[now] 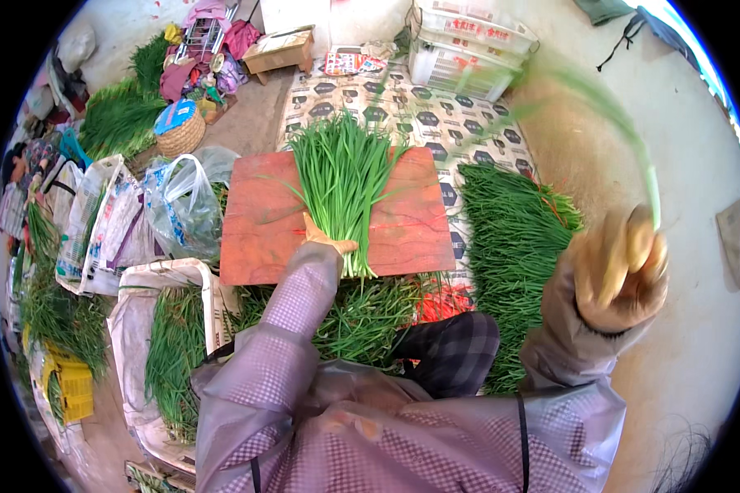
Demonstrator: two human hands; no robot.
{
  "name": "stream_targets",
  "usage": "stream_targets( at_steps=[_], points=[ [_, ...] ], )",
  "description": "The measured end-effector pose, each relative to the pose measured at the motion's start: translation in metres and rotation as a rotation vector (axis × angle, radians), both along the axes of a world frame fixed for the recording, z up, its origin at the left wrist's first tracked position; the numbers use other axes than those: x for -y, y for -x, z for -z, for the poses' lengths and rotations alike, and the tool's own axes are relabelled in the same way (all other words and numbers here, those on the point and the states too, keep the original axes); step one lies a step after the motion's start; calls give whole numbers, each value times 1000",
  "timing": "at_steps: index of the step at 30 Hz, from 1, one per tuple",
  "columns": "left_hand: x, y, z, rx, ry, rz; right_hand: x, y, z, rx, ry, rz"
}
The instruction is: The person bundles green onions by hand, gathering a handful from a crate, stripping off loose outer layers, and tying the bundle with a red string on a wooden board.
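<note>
A thick bunch of garlic chives lies on a reddish board, leaves pointing away from me and pale stem ends toward me. My left hand, in a tan glove, grips the bunch near its stem ends. Out to the right, my gloved right hand is raised and pinches a loose chive stalk, perhaps more than one; its leaves are smeared by motion. A thin red tie shows on the board beside the bunch, partly hidden by it.
Right of the board lies a long pile of chives. Loose chives and red ties are between board and knee. A white crate with chives and a plastic bag stand left. White crates are stacked behind.
</note>
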State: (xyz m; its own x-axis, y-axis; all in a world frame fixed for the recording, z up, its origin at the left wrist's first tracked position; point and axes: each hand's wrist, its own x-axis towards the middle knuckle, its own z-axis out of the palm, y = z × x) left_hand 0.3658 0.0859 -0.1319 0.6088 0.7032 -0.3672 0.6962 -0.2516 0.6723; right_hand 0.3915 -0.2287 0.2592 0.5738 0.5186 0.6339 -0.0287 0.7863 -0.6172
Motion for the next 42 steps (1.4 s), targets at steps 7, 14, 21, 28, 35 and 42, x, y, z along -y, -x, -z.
stream_targets(
  at_steps=[7,14,21,28,35,42],
  points=[
    [-1,34,-49,43,88,-91,-115,-26,115,67,666,236],
    [6,31,-34,133,29,-96,-139,-6,327,-306,1242,5],
    [19,39,-67,196,-22,-24,-142,-2,340,-83,1443,-35],
    [19,34,-76,-48,9,-50,-127,-17,314,-256,1428,92],
    [21,31,-82,-86,25,-70,-131,-22,340,-180,1587,-49],
    [32,27,-88,-101,-25,-52,-128,1,311,-70,1569,-178]
  ],
)
